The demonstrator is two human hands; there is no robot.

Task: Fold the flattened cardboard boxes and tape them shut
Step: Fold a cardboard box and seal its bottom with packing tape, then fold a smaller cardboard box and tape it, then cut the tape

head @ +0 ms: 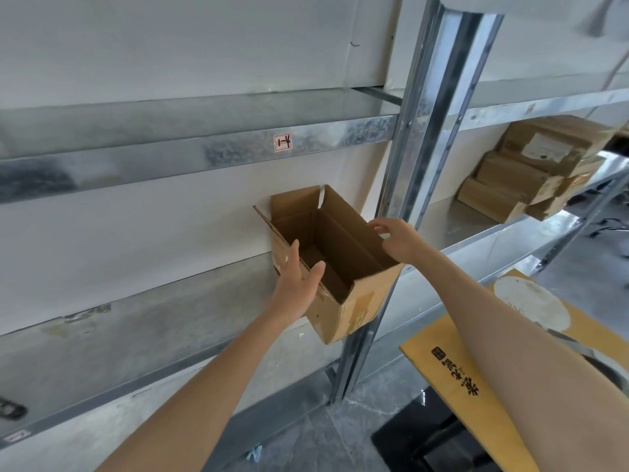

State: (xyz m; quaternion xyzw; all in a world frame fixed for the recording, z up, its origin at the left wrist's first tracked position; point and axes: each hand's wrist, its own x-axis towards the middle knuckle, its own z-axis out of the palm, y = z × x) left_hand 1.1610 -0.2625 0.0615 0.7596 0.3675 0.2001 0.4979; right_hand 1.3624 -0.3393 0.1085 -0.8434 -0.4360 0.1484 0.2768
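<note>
A brown cardboard box (pixel 343 267), unfolded into shape with its top flaps standing open, sits at the front edge of a metal shelf (pixel 143 321), one corner overhanging. My left hand (pixel 297 284) lies flat with straight fingers against the box's left side wall. My right hand (pixel 396 240) is at the box's right long flap, fingers curled over its top edge. The inside of the box is empty. No tape is in view.
A galvanized upright post (pixel 418 137) stands just right of the box. Several closed brown boxes (pixel 534 168) are stacked on the shelf bay to the right. A yellow printed flat cardboard (pixel 469 362) lies at the lower right, under my right forearm.
</note>
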